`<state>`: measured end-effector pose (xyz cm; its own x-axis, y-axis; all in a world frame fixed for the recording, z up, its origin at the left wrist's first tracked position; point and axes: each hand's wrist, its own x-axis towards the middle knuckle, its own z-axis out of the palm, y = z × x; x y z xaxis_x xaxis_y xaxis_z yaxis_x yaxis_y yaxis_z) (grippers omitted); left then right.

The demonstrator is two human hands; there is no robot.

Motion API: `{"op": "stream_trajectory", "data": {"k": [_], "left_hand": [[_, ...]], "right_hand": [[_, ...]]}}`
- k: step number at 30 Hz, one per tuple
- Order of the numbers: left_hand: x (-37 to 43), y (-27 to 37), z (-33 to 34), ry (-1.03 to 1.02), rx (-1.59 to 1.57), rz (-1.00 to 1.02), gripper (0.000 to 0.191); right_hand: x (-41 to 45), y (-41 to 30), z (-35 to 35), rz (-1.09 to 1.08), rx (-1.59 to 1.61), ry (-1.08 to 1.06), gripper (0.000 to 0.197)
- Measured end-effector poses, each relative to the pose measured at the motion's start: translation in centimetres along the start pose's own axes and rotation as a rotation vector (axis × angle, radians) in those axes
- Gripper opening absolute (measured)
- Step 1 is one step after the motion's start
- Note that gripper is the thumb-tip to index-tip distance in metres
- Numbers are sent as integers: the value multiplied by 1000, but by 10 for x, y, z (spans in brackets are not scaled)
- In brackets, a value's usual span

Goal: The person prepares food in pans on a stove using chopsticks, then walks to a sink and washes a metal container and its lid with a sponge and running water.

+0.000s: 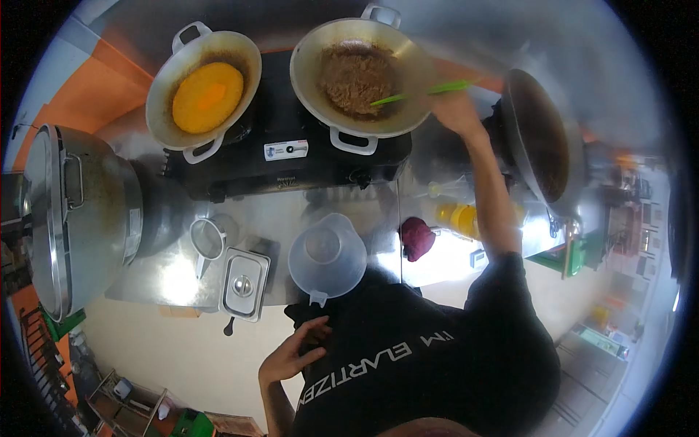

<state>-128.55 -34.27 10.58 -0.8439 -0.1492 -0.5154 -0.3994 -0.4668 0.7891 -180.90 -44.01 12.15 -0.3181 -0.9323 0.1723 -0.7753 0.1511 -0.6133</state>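
Observation:
My right hand (453, 112) is closed around a bright green utensil (401, 98), whose tip rests in brown, shredded-looking food (357, 82). That food lies in a two-handled metal wok (306, 60) on the right side of a black gas stove (289, 175). On the stove's left side, a second wok (158, 109) holds an orange-yellow liquid or sauce (207, 98). My left hand (297, 349) hangs near my shirt with its fingers apart and holds nothing. Just beyond it, a translucent plastic measuring jug (327, 257) stands at the counter's front edge.
A large lidded metal pot (98, 213) stands far left. A small strainer (207, 238) and a lidded steel container (244, 284) sit left of the jug. Right of it are a dark red cloth (418, 239) and a yellow bottle (461, 219). A large dark pan (538, 136) stands far right.

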Motion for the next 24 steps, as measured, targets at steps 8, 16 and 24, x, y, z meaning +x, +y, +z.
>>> {"op": "stream_trajectory", "data": {"k": [8, 16, 24], "left_hand": [[5, -1, 0, -22, 23, 55, 68], [-3, -3, 5, 30, 13, 35, 70], [-4, 2, 0, 17, -20, 16, 69]], "right_hand": [[46, -3, 41, -179, -150, -31, 34], [91, 34, 24, 76, -184, 212, 33], [83, -24, 44, 136, 143, -153, 37]]}}
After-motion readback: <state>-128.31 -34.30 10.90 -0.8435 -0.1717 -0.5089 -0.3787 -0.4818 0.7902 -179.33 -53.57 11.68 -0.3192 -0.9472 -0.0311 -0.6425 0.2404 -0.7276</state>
